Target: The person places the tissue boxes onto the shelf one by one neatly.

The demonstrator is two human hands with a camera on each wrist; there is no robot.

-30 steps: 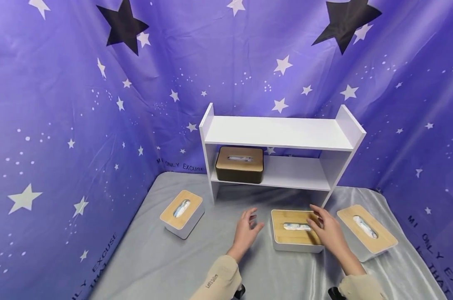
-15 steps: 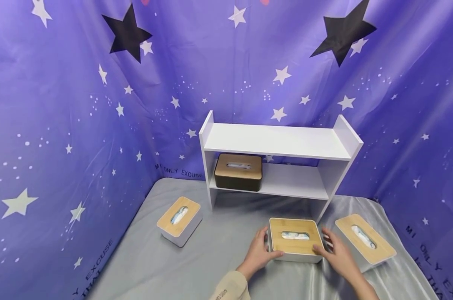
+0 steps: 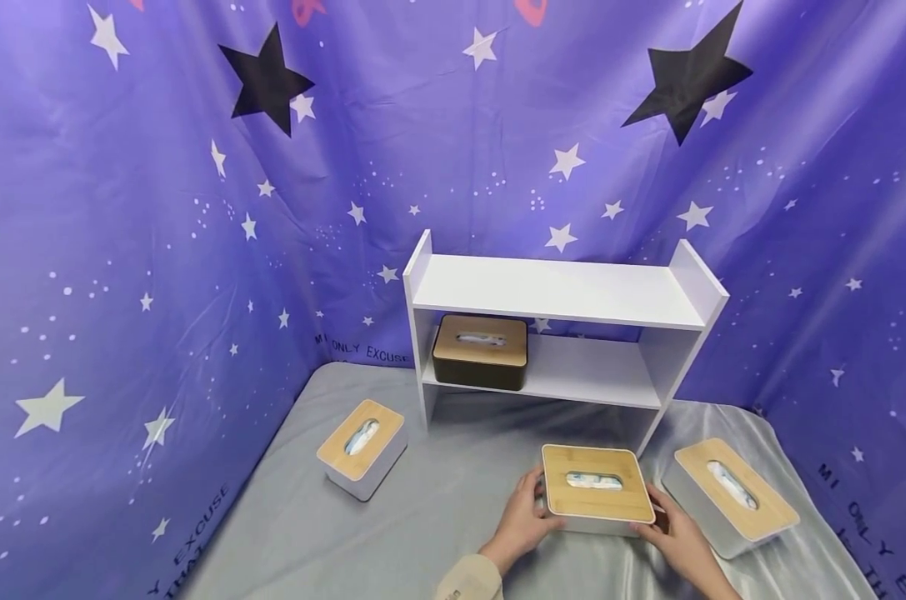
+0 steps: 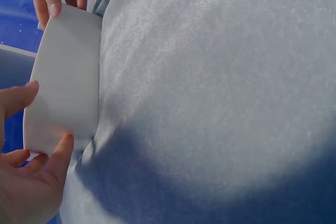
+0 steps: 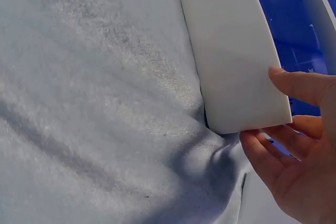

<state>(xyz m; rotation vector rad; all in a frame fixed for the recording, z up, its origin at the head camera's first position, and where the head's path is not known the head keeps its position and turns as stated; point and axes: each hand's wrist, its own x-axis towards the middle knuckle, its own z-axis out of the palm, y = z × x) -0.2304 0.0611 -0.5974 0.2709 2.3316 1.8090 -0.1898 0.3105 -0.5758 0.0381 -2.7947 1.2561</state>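
A white tissue box (image 3: pixel 598 504) with a bamboo lid stands on the grey cloth in front of the shelf, tissue showing in its oval slot. My left hand (image 3: pixel 520 523) holds its left end, and my right hand (image 3: pixel 679 540) grips the right end. Seen from the left wrist, the left thumb and fingers (image 4: pixel 62 153) press the white front wall (image 4: pixel 68 72) and its end. In the right wrist view the right hand (image 5: pixel 302 166) has its thumb at the upper edge and its fingers around the lower corner of the box (image 5: pixel 231 51).
A white two-tier shelf (image 3: pixel 558 287) stands behind, with a dark tissue box (image 3: pixel 478 375) at the left of its lower tier. Another white tissue box (image 3: pixel 738 496) lies angled close to my right hand. A smaller one (image 3: pixel 370 458) sits at the left on the grey cloth (image 3: pixel 310 542).
Both hands have come in from apart, the left moving right and the right moving down, and now grip the two ends of the tissue box. The head view has shifted slightly.
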